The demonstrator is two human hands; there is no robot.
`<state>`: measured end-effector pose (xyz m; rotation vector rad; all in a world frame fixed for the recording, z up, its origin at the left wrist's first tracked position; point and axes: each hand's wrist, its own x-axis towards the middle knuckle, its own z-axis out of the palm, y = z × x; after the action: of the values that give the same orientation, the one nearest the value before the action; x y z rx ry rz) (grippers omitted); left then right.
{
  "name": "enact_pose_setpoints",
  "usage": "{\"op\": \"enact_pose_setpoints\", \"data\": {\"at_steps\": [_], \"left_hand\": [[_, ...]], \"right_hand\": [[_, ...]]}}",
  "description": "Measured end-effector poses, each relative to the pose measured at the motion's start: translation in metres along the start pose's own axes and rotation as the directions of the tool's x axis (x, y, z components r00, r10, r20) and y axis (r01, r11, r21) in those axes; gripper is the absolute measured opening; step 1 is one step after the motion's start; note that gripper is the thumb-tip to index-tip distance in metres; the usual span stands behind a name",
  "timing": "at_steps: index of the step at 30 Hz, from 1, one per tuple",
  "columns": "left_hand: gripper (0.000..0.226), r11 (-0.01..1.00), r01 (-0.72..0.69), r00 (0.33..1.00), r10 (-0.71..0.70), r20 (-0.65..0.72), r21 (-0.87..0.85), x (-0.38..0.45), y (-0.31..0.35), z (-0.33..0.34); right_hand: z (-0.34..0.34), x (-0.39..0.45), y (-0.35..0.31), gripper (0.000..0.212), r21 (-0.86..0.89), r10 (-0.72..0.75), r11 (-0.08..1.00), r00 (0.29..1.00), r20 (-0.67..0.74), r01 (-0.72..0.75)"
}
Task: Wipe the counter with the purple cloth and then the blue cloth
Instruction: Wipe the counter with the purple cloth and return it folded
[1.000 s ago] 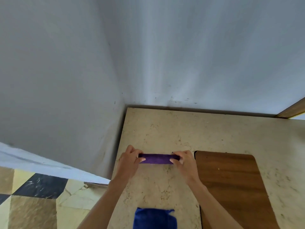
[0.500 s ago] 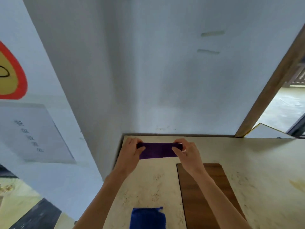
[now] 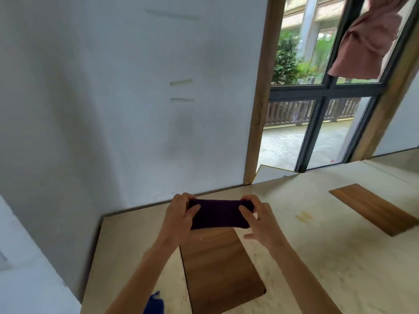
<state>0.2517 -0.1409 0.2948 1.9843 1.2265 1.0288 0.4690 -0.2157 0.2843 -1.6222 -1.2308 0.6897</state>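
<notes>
The purple cloth [image 3: 218,214], folded into a dark rectangle, is held up above the pale stone counter [image 3: 317,257]. My left hand [image 3: 180,215] pinches its left end and my right hand [image 3: 258,219] pinches its right end. It hangs over the far end of a wooden inlay panel [image 3: 217,270]. Only a corner of the blue cloth [image 3: 154,303] shows at the bottom edge, lying on the counter beside my left forearm.
A white wall [image 3: 136,109] borders the counter at the back and left. A second wooden panel [image 3: 371,207] is set in the counter at the right. A yellowish stain [image 3: 302,216] lies right of my hands. A window [image 3: 328,98] is behind.
The view has swung up and to the right. Both hands have lifted the purple cloth off the counter and carried it right, over the wooden panel. The blue cloth has slid nearly out of view.
</notes>
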Motion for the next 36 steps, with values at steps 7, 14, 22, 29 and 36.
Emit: {"op": "enact_pose_setpoints", "data": {"at_steps": [7,14,22,29,36], "left_hand": [[0.011,0.994,-0.082,0.989,0.09,0.113,-0.07,-0.022,0.101,0.157],[0.015,0.988,-0.003,0.982,0.032,0.184,-0.157,-0.042,0.177,0.298],[0.009,0.989,0.021,0.977,0.011,0.213,-0.146,-0.013,0.218,0.405],[0.008,0.98,0.102,0.974,-0.063,0.217,-0.173,0.044,0.206,0.495],[0.008,0.935,0.312,0.936,-0.272,0.221,-0.171,0.085,0.175,0.565]], "right_hand": [[-0.17,-0.049,0.069,0.012,-0.008,-0.01,1.0,0.991,-0.135,0.009],[-0.31,-0.079,0.126,0.021,0.092,0.026,0.996,0.977,-0.212,-0.006],[-0.394,-0.04,0.198,0.022,0.09,0.057,0.995,0.962,-0.269,-0.034],[-0.436,0.042,0.281,0.013,0.114,0.138,0.987,0.97,-0.198,-0.117],[-0.449,0.125,0.354,0.014,-0.04,0.206,0.977,0.974,-0.09,-0.21]]}}
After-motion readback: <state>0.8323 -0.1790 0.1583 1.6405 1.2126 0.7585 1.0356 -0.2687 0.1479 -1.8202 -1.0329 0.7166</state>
